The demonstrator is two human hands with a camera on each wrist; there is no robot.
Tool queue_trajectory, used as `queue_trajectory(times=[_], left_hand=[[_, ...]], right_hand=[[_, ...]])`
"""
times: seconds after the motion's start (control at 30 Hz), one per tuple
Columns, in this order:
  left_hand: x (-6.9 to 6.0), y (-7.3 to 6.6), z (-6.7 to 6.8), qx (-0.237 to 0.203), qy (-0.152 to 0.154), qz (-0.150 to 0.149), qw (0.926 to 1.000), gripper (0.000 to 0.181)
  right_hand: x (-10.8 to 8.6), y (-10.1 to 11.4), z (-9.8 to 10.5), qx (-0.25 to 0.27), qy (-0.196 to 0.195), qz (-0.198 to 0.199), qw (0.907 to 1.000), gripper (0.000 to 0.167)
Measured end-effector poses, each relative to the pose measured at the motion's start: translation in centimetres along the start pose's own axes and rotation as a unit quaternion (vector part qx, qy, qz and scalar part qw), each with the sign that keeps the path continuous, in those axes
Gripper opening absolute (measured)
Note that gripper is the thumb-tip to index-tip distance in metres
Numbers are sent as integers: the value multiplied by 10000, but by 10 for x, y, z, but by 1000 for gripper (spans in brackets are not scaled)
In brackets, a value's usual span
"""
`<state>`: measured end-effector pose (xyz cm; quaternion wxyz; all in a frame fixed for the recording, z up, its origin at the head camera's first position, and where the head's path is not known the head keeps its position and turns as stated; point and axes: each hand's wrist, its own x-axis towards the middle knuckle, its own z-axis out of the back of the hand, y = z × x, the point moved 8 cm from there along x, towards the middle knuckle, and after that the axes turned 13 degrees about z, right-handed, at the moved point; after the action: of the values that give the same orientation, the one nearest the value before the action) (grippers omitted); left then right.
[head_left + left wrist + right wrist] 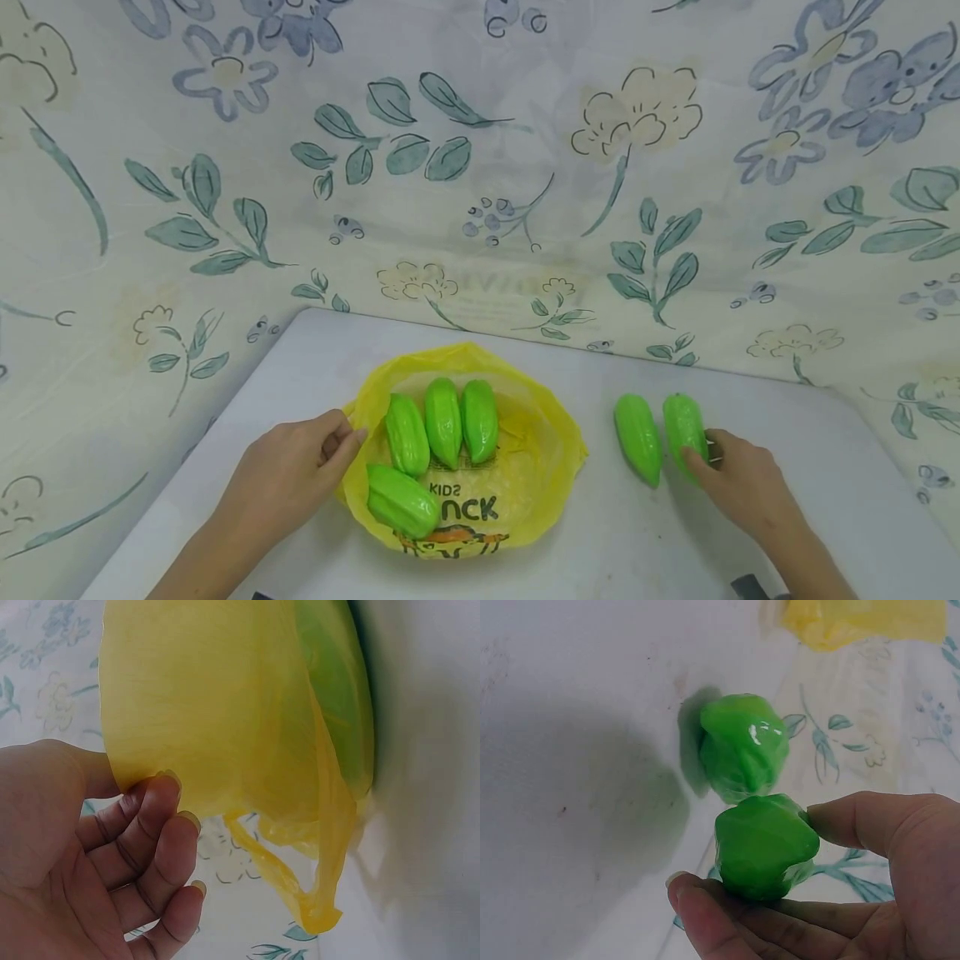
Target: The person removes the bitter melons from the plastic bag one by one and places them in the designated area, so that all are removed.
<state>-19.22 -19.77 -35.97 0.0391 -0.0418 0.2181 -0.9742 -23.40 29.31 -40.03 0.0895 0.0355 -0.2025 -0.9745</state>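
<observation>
A yellow plastic bag stands spread wide on the table, dark print showing inside it. My left hand pinches the bag's left rim between thumb and forefinger; the other fingers curl loosely in the left wrist view. Inside the bag lie several glossy green star fruits, one of them at the front left. Right of the bag, my right hand grips a green star fruit between thumb and fingers. Beside it another star fruit lies on the table, untouched.
The white table ends at the back against a flower-patterned cloth, which hangs around the sides too. A yellow bag handle droops near my left fingers. Dark devices show at the bottom edge near both wrists.
</observation>
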Motion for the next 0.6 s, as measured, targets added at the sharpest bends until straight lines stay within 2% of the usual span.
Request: queue_trajectory(times=[0.6], left_hand=[[0, 1, -2, 18, 111, 64, 9999, 24]], right_hand=[[12, -7, -15, -24, 131, -42, 9999, 65]])
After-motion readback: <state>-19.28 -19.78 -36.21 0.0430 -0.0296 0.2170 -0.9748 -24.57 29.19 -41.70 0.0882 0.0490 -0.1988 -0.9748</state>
